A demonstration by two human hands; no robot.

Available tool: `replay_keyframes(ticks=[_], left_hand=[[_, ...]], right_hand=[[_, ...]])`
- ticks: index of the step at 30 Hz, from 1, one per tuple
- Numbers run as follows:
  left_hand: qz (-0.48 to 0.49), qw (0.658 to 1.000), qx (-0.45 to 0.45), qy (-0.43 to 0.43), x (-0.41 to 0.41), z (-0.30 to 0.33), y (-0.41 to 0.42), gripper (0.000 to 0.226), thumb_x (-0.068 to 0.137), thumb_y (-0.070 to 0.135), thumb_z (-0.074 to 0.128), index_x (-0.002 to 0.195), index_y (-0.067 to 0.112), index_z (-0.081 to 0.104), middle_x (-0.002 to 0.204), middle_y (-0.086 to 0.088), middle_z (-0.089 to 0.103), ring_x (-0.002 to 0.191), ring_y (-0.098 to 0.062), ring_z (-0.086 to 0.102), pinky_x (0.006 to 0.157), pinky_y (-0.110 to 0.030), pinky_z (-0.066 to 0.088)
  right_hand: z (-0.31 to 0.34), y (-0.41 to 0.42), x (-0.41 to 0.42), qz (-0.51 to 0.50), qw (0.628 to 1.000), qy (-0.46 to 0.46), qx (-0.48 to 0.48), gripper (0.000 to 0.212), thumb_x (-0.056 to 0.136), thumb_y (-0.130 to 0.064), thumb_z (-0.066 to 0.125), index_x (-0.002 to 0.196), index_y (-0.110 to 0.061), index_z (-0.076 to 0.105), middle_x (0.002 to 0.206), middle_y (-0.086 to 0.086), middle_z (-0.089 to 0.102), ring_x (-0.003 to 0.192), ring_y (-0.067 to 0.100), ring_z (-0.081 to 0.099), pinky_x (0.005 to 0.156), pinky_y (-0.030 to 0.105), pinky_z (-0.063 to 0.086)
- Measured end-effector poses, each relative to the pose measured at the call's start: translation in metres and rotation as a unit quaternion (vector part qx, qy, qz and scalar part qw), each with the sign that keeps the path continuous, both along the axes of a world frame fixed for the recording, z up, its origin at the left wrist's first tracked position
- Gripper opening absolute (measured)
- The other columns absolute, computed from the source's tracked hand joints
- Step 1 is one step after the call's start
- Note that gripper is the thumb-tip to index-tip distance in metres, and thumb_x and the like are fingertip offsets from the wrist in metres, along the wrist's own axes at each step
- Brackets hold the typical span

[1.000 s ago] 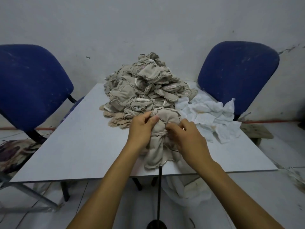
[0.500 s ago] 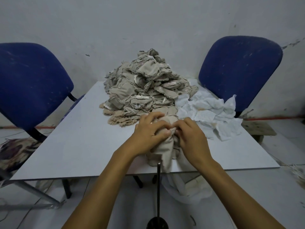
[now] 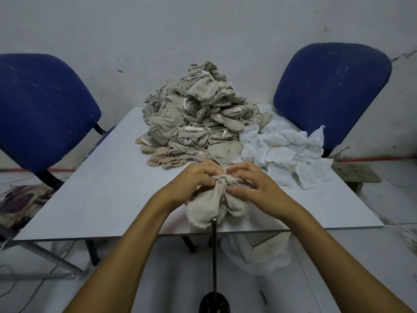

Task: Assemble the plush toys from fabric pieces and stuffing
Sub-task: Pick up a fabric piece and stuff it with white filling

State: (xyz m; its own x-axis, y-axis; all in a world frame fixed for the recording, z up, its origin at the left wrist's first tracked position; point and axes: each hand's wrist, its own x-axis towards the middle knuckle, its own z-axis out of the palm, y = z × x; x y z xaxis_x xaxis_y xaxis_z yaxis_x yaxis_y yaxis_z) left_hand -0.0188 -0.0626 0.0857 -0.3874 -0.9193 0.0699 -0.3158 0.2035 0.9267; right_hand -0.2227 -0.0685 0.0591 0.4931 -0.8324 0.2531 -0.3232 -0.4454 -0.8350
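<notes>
just below the middle of the frame, both hands work on one beige fabric piece (image 3: 212, 207) that lies on the near edge of the grey bench (image 3: 101, 195). the left hand (image 3: 194, 181) has its fingers (image 3: 208, 169) curled over the gathered top edge of the piece, pinching it. the right hand (image 3: 255, 184) meets it from the other side, fingers bent and gripping the same bunched edge, thumb pressed against the cloth lower down. the rest of the piece sags loose below the hands, its frayed hem hanging just past the bench edge.

behind the hands, toward the upper middle of the frame, a tall heap of similar beige fabric pieces (image 3: 198, 123) is stacked on the bench. to its right, touching it, lies a spread of crumpled white pieces (image 3: 291, 152).

a thin black rod (image 3: 214, 256) stands upright in the lower middle, its top just at the hanging hem, on a dark round base (image 3: 213, 304) on the floor. a white bag (image 3: 257, 254) with pale cloth inside sits under the bench at lower right. one blue chair (image 3: 45, 109) stands at the left of the frame and another blue chair (image 3: 331, 86) at the upper right, both against a pale wall.
</notes>
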Motion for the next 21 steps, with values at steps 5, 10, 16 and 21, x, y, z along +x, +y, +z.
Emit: replay_keyframes(ticks=[5,10,16,21], left_hand=[[-0.087,0.974,0.000,-0.210,0.007,-0.005,0.004,0.017,0.081,0.038,0.067,0.097,0.036,0.063,0.110,0.003,0.046,0.105,-0.009,0.047,0.085,-0.019,0.040],[-0.040,0.941,-0.146,-0.303,0.020,-0.014,0.004,0.011,0.094,0.024,0.064,0.092,0.012,0.063,0.097,0.001,0.052,0.085,-0.011,0.050,0.077,-0.033,0.041],[-0.024,0.962,-0.151,-0.227,0.023,-0.012,0.012,0.043,0.091,0.056,0.059,0.087,0.013,0.064,0.094,0.002,0.053,0.085,-0.011,0.052,0.079,-0.031,0.042],[-0.049,0.941,-0.201,-0.268,0.024,-0.007,0.027,0.029,0.078,0.047,0.067,0.095,0.030,0.051,0.093,0.007,0.047,0.082,-0.009,0.045,0.072,-0.031,0.043]], right_hand=[[-0.003,0.000,0.010,-0.016,0.999,0.001,-0.029,0.016,0.096,0.001,0.057,0.098,-0.007,0.071,0.113,0.000,0.059,0.113,0.012,0.055,0.102,0.026,0.039],[-0.007,0.002,0.011,0.032,0.983,0.180,-0.024,0.031,0.092,-0.043,0.064,0.109,-0.017,0.068,0.131,-0.008,0.043,0.129,0.015,0.035,0.110,0.033,0.032],[-0.011,0.009,0.014,-0.027,0.967,0.185,-0.174,0.025,0.089,-0.034,0.070,0.108,-0.018,0.071,0.118,-0.009,0.053,0.109,0.016,0.046,0.092,0.037,0.044],[0.003,0.021,0.012,-0.050,0.973,0.112,-0.195,0.033,0.087,-0.029,0.044,0.102,-0.011,0.067,0.107,-0.004,0.059,0.098,0.020,0.049,0.084,0.036,0.042]])
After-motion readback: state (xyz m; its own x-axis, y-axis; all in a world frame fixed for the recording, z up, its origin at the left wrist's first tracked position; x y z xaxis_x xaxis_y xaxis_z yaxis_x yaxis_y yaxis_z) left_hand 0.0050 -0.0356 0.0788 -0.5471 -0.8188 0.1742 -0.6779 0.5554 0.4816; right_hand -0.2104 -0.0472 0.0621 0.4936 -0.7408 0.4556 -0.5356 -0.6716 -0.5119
